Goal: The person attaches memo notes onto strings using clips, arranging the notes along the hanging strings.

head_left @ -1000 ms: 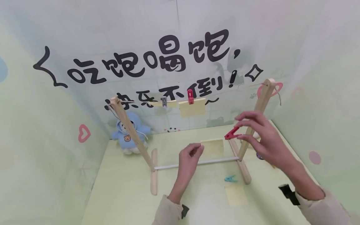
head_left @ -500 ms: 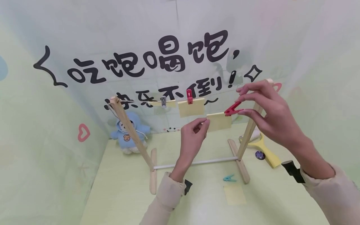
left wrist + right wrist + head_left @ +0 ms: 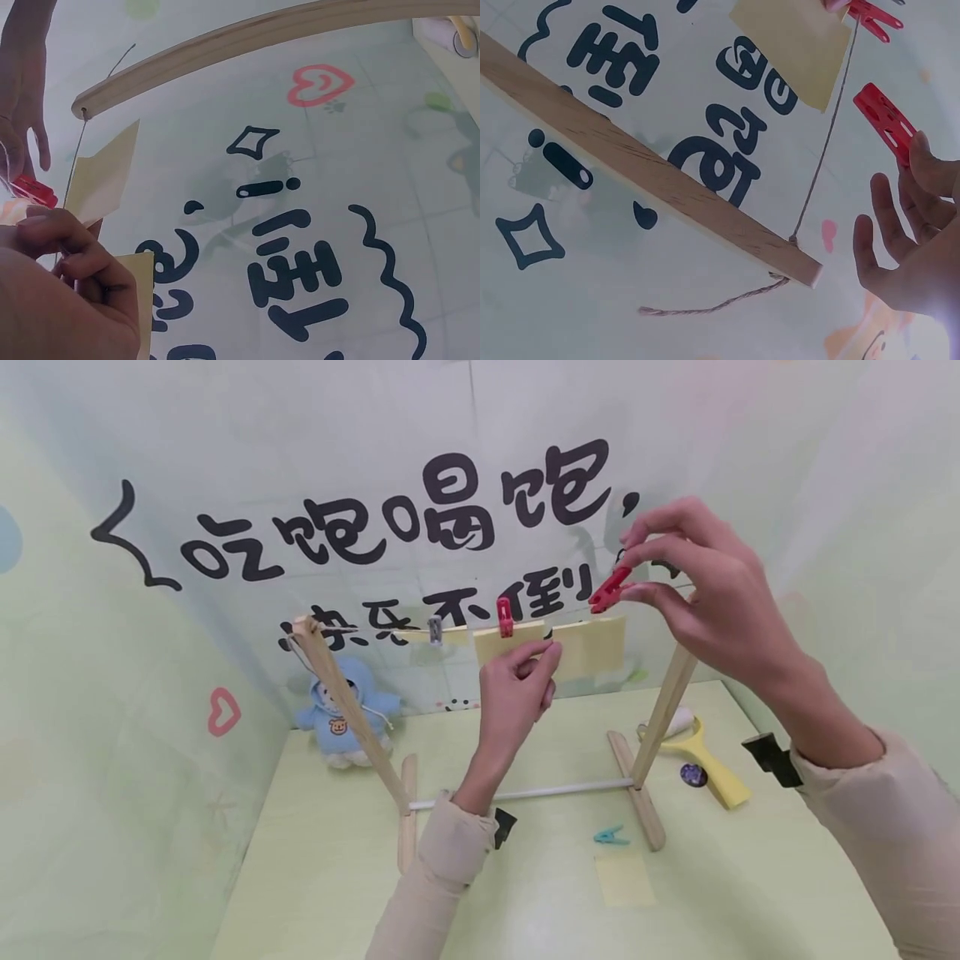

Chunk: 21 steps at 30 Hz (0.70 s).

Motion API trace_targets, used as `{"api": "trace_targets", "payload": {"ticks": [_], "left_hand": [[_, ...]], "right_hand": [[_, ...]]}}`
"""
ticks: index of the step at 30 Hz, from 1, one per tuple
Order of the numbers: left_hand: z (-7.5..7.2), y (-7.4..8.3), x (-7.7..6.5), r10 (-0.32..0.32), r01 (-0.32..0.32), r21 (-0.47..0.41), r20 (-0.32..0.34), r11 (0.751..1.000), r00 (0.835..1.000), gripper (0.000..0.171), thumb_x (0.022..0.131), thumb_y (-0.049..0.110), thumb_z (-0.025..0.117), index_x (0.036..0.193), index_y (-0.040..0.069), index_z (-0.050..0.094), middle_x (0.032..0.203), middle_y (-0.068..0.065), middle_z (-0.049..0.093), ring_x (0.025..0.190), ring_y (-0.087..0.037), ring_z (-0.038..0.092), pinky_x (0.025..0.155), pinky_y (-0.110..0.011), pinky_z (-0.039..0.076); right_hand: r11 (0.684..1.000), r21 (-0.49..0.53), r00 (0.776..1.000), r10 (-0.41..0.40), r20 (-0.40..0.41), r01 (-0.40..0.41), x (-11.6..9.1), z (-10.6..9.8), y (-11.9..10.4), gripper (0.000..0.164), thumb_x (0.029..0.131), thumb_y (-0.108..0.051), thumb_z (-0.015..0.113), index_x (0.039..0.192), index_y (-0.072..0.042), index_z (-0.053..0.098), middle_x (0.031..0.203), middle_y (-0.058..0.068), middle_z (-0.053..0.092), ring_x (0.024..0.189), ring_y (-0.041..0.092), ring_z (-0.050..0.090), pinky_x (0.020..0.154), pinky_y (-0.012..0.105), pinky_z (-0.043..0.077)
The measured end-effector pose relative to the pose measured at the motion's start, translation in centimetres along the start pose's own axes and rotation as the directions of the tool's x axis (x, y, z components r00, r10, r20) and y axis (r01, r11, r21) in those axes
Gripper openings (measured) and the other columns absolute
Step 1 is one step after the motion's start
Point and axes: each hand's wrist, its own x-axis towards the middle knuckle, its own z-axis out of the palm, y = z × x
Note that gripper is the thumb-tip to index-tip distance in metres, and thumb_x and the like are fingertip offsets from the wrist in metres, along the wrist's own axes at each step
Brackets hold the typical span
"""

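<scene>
My left hand (image 3: 513, 702) pinches the left edge of a pale yellow paper note (image 3: 592, 647), raised to about the height of the string (image 3: 827, 135). In my right hand (image 3: 712, 581) a red clothespin (image 3: 609, 592) is pinched by its handle ends, its nose just above the note's top edge. Left of that note, a second red clothespin (image 3: 506, 617) on the string holds another yellow note (image 3: 490, 647), partly covered by my left hand in the head view. Farther left a grey clothespin (image 3: 436, 630) holds one more note (image 3: 455, 635).
The string runs between two wooden posts (image 3: 667, 714) joined by a white bar (image 3: 570, 789). A blue-clothed plush toy (image 3: 341, 710) sits behind the left post. Right are a yellow-handled roller (image 3: 708, 760) and a purple disc (image 3: 693, 775). A teal clothespin (image 3: 611, 836) and note (image 3: 625, 878) lie in front.
Both hands have risen, the left bringing its note up from low above the table to string height, the right lifting its red clothespin. The hanging notes have stayed put.
</scene>
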Motion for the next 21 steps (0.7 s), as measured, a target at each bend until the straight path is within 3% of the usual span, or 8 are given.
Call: {"api": "trace_targets", "payload": {"ticks": [4, 10, 21], "left_hand": [[0.0, 0.3, 0.3, -0.037, 0.037, -0.024, -0.019, 0.999, 0.999, 0.024, 0.106, 0.013, 0.073, 0.120, -0.006, 0.080, 0.050, 0.006, 0.050, 0.044, -0.007, 0.044, 0.043, -0.020, 0.026], [0.0, 0.5, 0.7, -0.048, 0.046, -0.050, -0.035, 0.998, 0.998, 0.024, 0.106, 0.012, 0.073, 0.120, -0.007, 0.079, 0.048, 0.008, 0.050, 0.041, -0.006, 0.043, 0.041, -0.020, 0.025], [0.2, 0.5, 0.7, -0.023, 0.022, -0.052, -0.034, 0.998, 0.999, 0.024, 0.107, 0.012, 0.072, 0.120, -0.007, 0.079, 0.048, 0.009, 0.049, 0.040, -0.006, 0.042, 0.040, -0.020, 0.024]], "right_hand": [[0.999, -0.018, 0.999, -0.034, 0.017, 0.034, 0.5, 0.3, 0.7, 0.020, 0.085, 0.013, 0.086, 0.101, 0.013, 0.075, 0.117, 0.026, 0.066, 0.113, 0.037, 0.062, 0.103, 0.024, 0.036], [0.997, -0.056, 0.999, -0.045, 0.019, 0.046, 0.8, 0.6, 1.0, 0.021, 0.085, 0.012, 0.087, 0.102, 0.012, 0.076, 0.117, 0.026, 0.067, 0.109, 0.036, 0.062, 0.097, 0.028, 0.030], [0.994, -0.094, 0.998, -0.049, 0.046, 0.053, 1.2, 1.2, 0.9, 0.021, 0.084, 0.009, 0.089, 0.101, 0.010, 0.077, 0.116, 0.021, 0.068, 0.114, 0.038, 0.065, 0.101, 0.037, 0.037]]}}
